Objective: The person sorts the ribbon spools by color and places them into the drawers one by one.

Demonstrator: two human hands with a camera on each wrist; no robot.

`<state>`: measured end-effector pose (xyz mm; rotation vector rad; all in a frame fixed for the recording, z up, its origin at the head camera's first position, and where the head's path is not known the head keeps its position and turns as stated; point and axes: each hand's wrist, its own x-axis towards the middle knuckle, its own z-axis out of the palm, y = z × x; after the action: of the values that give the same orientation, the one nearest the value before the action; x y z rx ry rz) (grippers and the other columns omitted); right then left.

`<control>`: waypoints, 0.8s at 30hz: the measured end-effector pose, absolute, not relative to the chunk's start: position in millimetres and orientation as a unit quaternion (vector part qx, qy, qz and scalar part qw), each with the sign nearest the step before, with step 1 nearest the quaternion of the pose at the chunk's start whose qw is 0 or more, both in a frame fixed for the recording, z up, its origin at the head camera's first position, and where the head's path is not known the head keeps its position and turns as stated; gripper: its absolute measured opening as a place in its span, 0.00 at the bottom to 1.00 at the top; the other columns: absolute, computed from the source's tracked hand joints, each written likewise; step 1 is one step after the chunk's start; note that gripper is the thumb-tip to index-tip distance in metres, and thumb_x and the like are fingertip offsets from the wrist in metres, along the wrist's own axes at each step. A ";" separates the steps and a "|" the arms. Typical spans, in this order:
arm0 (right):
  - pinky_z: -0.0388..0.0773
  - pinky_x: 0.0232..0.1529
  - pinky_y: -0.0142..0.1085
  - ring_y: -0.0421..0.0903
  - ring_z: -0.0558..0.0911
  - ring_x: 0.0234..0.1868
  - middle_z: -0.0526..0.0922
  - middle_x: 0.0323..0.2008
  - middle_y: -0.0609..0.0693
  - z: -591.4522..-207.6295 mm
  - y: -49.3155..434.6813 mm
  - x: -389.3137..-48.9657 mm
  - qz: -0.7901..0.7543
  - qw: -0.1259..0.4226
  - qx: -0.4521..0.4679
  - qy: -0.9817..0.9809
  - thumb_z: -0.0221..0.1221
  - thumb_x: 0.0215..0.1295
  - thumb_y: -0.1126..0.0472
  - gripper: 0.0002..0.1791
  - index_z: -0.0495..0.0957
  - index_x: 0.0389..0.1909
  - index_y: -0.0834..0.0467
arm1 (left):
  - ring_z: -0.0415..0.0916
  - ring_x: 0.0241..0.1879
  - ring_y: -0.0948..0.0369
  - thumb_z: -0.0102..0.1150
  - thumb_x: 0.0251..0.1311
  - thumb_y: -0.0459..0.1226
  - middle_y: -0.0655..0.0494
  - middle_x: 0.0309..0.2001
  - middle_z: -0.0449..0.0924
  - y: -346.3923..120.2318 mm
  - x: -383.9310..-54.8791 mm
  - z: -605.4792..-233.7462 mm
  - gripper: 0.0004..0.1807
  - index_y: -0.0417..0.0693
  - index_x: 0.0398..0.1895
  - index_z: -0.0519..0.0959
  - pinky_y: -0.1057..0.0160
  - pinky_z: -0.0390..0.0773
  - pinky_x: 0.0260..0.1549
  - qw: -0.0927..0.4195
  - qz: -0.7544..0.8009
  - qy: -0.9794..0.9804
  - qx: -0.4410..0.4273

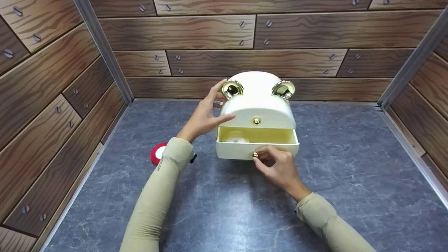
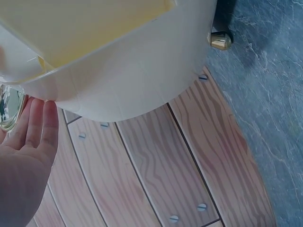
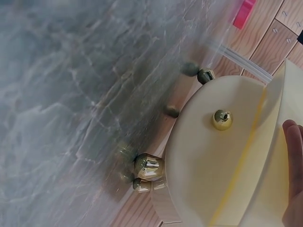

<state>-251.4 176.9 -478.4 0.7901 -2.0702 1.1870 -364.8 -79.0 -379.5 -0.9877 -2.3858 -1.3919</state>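
A white drawer box [image 1: 260, 99] has two gold-rimmed, eye-like discs on top. Its lower drawer [image 1: 232, 151] is pulled part way out, with a pale round thing [image 1: 236, 138] inside. Thumb and forefinger of my right hand [image 1: 278, 166] pinch the small gold knob [image 1: 255, 154] on that drawer. My left hand [image 1: 204, 117] is spread at the box's left side, thumb over the front and fingers by the left gold disc [image 1: 232, 89]. In the left wrist view, the left fingers [image 2: 35, 123] lie straight against the white shell.
A red and white round object [image 1: 156, 154] lies on the dark marbled table [image 1: 217, 210], partly covered by the left sleeve. Wood-patterned walls [image 1: 196, 33] enclose the table at the back and both sides. Gold feet [image 3: 149, 166] hold the box up.
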 end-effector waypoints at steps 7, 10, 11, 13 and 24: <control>0.85 0.26 0.32 0.45 0.88 0.26 0.90 0.30 0.50 -476.6 175.0 -259.9 0.455 0.310 0.294 -0.781 0.72 0.51 0.77 0.13 0.85 0.37 0.61 | 0.77 0.60 0.60 0.76 0.58 0.51 0.53 0.59 0.79 -79.3 -364.9 -379.9 0.57 0.61 0.85 0.49 0.58 0.79 0.61 0.101 -0.470 -0.811 -0.333; 0.86 0.26 0.33 0.46 0.89 0.26 0.90 0.30 0.51 -476.5 174.7 -264.6 0.457 0.310 0.294 -0.780 0.72 0.51 0.77 0.13 0.85 0.37 0.62 | 0.77 0.61 0.61 0.76 0.58 0.52 0.54 0.60 0.79 -79.9 -364.8 -379.5 0.57 0.62 0.85 0.49 0.58 0.79 0.61 0.102 -0.468 -0.813 -0.331; 0.86 0.26 0.33 0.46 0.89 0.26 0.90 0.29 0.51 -476.5 174.6 -266.1 0.457 0.311 0.293 -0.780 0.72 0.51 0.77 0.13 0.85 0.37 0.62 | 0.77 0.61 0.61 0.76 0.58 0.51 0.54 0.60 0.79 -80.0 -364.7 -379.4 0.57 0.61 0.85 0.49 0.58 0.79 0.61 0.103 -0.467 -0.814 -0.331; 0.85 0.25 0.33 0.46 0.88 0.26 0.90 0.29 0.51 -476.8 174.6 -268.9 0.455 0.312 0.291 -0.782 0.72 0.51 0.77 0.12 0.85 0.36 0.62 | 0.76 0.61 0.61 0.76 0.58 0.51 0.54 0.60 0.79 -79.8 -364.6 -379.2 0.57 0.62 0.85 0.49 0.58 0.79 0.61 0.102 -0.466 -0.814 -0.331; 0.86 0.27 0.30 0.46 0.89 0.26 0.90 0.27 0.54 -476.8 174.7 -281.3 0.453 0.303 0.276 -0.792 0.72 0.55 0.72 0.09 0.84 0.36 0.64 | 0.77 0.60 0.60 0.77 0.57 0.48 0.53 0.60 0.79 -78.7 -366.2 -379.9 0.58 0.60 0.85 0.49 0.58 0.79 0.61 0.104 -0.470 -0.811 -0.334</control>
<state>-281.3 174.7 -476.8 0.7308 -2.0980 1.2014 -366.2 -78.7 -379.9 -0.9853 -2.3903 -1.3850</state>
